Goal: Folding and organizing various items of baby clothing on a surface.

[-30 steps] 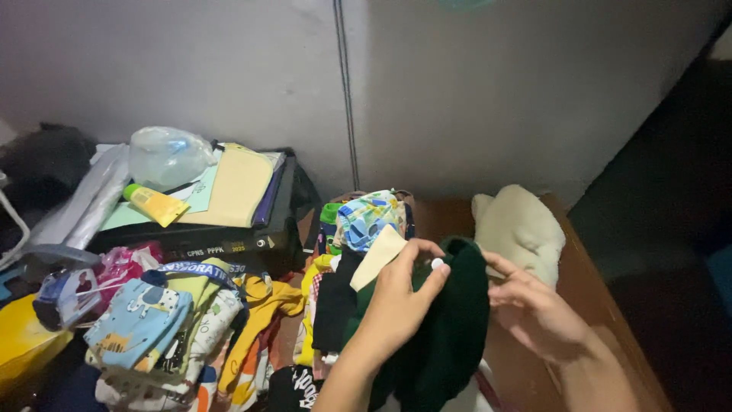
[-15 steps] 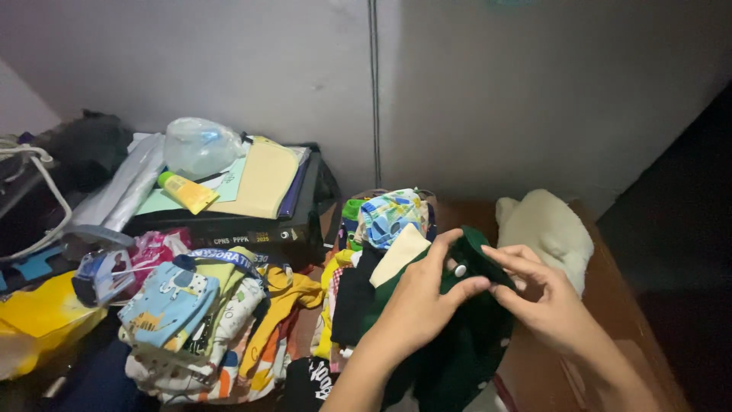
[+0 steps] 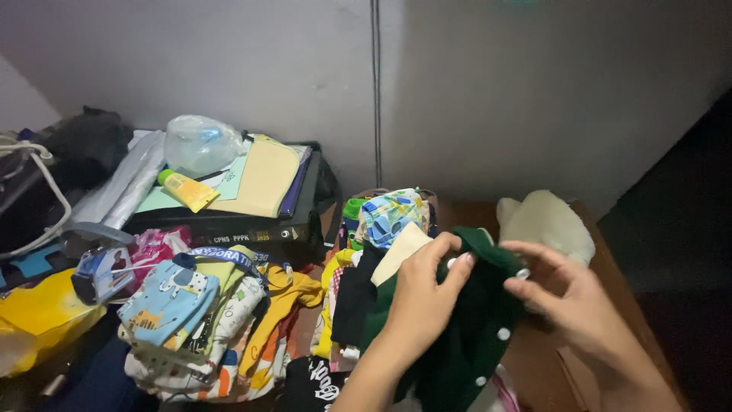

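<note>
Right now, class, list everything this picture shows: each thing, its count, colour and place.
green garment: one, dark green with white snaps, front centre, pinched by both hands
folded clothes stack: one, mixed colours, behind the garment
baby clothes pile: one, blue, yellow, orange, front left
cream plush toy: one, right, on the wooden surface
black case: one, left rear, papers on top
yellow tube: one, on the papers
clear plastic bag: one, above the tube
yellow bag: one, far left
cable: one, dark, down the wall
left hand: fingers on the collar
right hand: fingers on the collar edge
</note>
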